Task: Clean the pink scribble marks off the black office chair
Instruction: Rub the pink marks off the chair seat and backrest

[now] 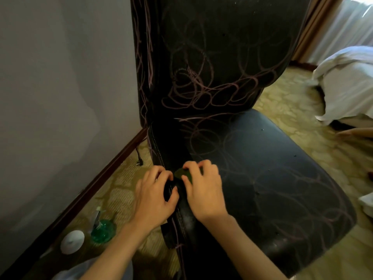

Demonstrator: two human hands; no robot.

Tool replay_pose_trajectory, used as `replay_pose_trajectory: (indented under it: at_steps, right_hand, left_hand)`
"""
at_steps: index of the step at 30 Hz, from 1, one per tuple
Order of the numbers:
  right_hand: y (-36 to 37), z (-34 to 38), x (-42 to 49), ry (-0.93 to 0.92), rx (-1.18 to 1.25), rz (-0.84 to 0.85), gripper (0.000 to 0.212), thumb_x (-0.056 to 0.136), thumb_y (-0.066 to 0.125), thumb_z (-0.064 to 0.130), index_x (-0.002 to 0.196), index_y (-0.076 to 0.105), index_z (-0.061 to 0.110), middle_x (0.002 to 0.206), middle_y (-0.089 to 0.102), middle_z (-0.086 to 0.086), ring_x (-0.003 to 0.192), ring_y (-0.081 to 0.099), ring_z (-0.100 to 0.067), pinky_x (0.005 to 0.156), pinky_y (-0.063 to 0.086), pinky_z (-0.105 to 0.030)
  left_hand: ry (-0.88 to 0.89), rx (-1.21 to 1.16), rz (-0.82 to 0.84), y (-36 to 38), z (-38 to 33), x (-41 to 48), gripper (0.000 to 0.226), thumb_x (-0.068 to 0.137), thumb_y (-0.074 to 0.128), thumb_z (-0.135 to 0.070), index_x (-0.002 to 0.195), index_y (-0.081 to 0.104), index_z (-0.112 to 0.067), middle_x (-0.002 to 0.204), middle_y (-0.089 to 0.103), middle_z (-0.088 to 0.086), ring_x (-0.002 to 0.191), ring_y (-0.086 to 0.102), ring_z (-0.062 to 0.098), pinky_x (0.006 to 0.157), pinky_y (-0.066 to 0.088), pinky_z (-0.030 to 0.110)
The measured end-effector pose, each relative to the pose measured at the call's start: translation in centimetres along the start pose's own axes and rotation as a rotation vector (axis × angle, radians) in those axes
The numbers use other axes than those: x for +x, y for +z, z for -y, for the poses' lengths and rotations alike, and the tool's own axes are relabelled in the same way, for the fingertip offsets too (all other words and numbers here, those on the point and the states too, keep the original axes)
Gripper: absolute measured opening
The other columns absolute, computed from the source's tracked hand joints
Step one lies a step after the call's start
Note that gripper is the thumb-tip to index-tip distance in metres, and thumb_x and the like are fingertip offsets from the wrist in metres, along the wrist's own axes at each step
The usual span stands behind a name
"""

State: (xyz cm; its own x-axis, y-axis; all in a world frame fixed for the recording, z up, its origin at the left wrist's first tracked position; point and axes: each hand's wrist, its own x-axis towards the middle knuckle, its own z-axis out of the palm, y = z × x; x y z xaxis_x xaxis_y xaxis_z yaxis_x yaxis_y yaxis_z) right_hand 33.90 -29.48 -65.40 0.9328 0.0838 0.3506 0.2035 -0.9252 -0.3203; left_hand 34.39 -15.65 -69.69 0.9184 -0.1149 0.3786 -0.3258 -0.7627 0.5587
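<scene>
Left hand point(155, 190) is curling its fingers over the left edge of the office chair point(272, 178) seat, grip clamped on that edge. Right hand point(203, 188) is resting just beside it on the seat, grip closed on a green scouring pad point(181, 173). Pink scribble marks point(201, 91) are looping across seat and backrest. Green spray bottle point(102, 229) is standing on the carpet left of the chair.

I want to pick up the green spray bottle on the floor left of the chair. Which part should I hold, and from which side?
Hold the green spray bottle by the narrow neck under its pale trigger head, coming from above. It seems to stand upright, head on top, and the white round object close beside it crowds a side approach.
</scene>
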Motion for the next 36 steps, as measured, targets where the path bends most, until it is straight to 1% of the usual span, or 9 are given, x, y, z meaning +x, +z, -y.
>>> replay_pose_trajectory:
  at_steps: [4,7,14,17,23,28,31,34,36]
  right_hand:
    - [1.3,-0.6,-0.1,0.018,-0.045,0.076,0.025,0.094,0.05,0.033,0.118,0.055,0.026,0.117,0.048,-0.003,0.104,0.046,-0.022,0.082,0.039,-0.034]
    - [1.2,-1.1,-0.5,-0.007,-0.033,0.073,0.022,0.091,0.056,0.032,0.113,0.057,0.027,0.114,0.051,-0.003,0.1,0.049,-0.022,0.077,0.038,-0.031]
    - [0.4,-2.2,-2.2,-0.05,0.002,0.064,0.022,0.089,0.044,0.036,0.104,0.059,0.029,0.103,0.053,0.002,0.085,0.049,-0.012,0.064,0.045,-0.024]
    - [0.4,-2.8,-2.6,-0.087,0.006,0.03,0.02,0.085,0.055,0.029,0.104,0.061,0.025,0.101,0.054,0.0,0.084,0.05,-0.012,0.064,0.048,-0.025]
    - [0.6,-1.7,-0.2,-0.065,0.178,-0.092,0.023,0.092,0.042,0.032,0.106,0.059,0.025,0.102,0.049,0.003,0.089,0.044,-0.011,0.073,0.046,-0.028]
    - [2.8,-0.6,3.9,-0.086,-0.042,0.01,0.02,0.079,0.072,0.025,0.097,0.064,0.024,0.093,0.055,-0.003,0.08,0.054,-0.021,0.062,0.047,-0.033]
    - [3.1,-1.9,4.3,-0.098,-0.063,0.081,0.02,0.079,0.072,0.024,0.096,0.061,0.025,0.093,0.055,-0.003,0.079,0.053,-0.021,0.061,0.046,-0.033]
    - [2.4,-5.6,5.3,-0.026,-0.124,0.025,0.022,0.074,0.075,0.019,0.091,0.062,0.02,0.088,0.055,-0.008,0.074,0.053,-0.029,0.056,0.047,-0.039]
    - [1.9,-7.3,6.2,0.071,-0.139,0.013,0.016,0.081,0.07,0.018,0.095,0.062,0.016,0.093,0.055,-0.012,0.081,0.051,-0.032,0.064,0.046,-0.04]
  left_hand:
    - [-0.025,0.049,-0.033,-0.4,0.5,0.6,0.041,0.082,0.045,-0.043,0.113,0.059,-0.02,0.121,0.05,-0.001,0.112,0.049,0.02,0.087,0.042,0.038]
    - [-0.128,0.07,-0.008,-0.3,1.0,1.1,0.058,0.084,0.037,-0.051,0.13,0.052,-0.019,0.138,0.044,0.004,0.128,0.039,0.023,0.095,0.039,0.043]
    - [-0.152,0.133,0.076,0.4,1.2,1.3,0.057,0.084,0.034,-0.051,0.127,0.052,-0.018,0.136,0.045,0.001,0.127,0.042,0.026,0.093,0.043,0.048]
    - [-0.176,0.131,0.143,0.6,1.1,1.1,0.064,0.085,0.024,-0.055,0.136,0.042,-0.021,0.146,0.032,-0.001,0.135,0.03,0.025,0.102,0.036,0.051]
    - [-0.217,0.134,0.245,0.9,1.0,0.7,0.076,0.081,0.0,-0.06,0.145,0.023,-0.025,0.154,0.008,-0.005,0.141,0.01,0.021,0.111,0.026,0.047]
    - [-0.261,0.127,0.289,1.1,1.0,0.6,0.078,0.078,-0.007,-0.06,0.147,0.012,-0.028,0.154,-0.004,-0.008,0.143,0.0,0.019,0.114,0.019,0.046]
    - [-0.261,0.143,0.301,1.0,1.1,0.7,0.075,0.078,-0.007,-0.061,0.145,0.01,-0.031,0.152,-0.005,-0.011,0.143,0.002,0.018,0.113,0.022,0.045]
    - [-0.263,0.138,0.314,0.8,1.0,0.7,0.074,0.078,-0.006,-0.062,0.144,0.011,-0.033,0.151,-0.005,-0.012,0.142,0.003,0.017,0.112,0.025,0.047]
    - [-0.266,0.119,0.32,0.8,1.0,0.8,0.074,0.078,-0.005,-0.063,0.144,0.011,-0.034,0.151,-0.005,-0.013,0.142,0.002,0.017,0.112,0.025,0.049]
